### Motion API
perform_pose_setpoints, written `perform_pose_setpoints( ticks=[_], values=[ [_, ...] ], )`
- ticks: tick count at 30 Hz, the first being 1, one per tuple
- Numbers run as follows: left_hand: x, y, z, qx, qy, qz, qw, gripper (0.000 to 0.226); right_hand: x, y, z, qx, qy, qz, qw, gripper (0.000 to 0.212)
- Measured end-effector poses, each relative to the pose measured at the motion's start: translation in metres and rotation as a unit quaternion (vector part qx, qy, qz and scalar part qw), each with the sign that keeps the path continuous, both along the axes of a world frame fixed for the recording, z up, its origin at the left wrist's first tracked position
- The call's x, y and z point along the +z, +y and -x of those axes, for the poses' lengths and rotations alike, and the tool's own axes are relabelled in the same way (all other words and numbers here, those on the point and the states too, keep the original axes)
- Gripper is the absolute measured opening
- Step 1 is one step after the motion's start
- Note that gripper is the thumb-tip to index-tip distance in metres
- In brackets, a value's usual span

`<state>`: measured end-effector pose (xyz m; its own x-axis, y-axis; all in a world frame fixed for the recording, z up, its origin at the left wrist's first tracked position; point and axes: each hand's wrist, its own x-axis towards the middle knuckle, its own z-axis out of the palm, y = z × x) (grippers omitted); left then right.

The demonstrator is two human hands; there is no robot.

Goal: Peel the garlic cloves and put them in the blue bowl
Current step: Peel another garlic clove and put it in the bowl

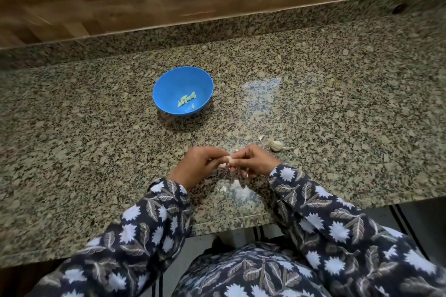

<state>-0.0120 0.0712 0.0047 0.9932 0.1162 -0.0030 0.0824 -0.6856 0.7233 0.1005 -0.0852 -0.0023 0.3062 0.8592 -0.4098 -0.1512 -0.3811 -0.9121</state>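
Observation:
A blue bowl [169,84] stands on the granite counter, holding several peeled pale cloves [186,100]. Nearer the counter's front edge, my left hand [198,166] and my right hand [253,161] meet over the counter. Both pinch one small garlic clove [228,159] between their fingertips. What is left of a garlic bulb [276,145], with a thin stem, lies just right of my right hand. Bits of papery skin [223,188] lie on the counter under my hands.
The granite counter [337,116] runs the width of the view, with a raised granite ledge and wood panelling [144,0] behind it. A loose flake of peel [261,137] lies near the bulb. The counter's front edge sits close to my body.

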Motion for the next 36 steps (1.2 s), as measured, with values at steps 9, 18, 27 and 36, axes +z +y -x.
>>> perform_pose_setpoints(
  ticks=[9, 18, 27, 36],
  values=[
    [0.005, 0.000, -0.006, -0.129, 0.070, -0.158, 0.977, 0.032, -0.002, 0.003, -0.004, 0.020, -0.105, 0.011, 0.994, 0.018],
    [0.006, -0.006, -0.017, 0.022, 0.206, 0.024, 0.978, 0.029, -0.010, 0.006, 0.004, 0.006, -0.413, -0.011, 0.911, 0.022],
    [0.009, -0.020, -0.016, 0.171, 0.263, 0.379, 0.871, 0.034, -0.012, 0.006, -0.006, 0.001, -0.624, -0.085, 0.776, 0.030],
    [-0.029, -0.007, -0.011, -0.049, -0.273, -0.189, 0.942, 0.017, -0.003, 0.006, 0.007, -0.111, 0.314, -0.013, 0.943, 0.022]
  ],
)
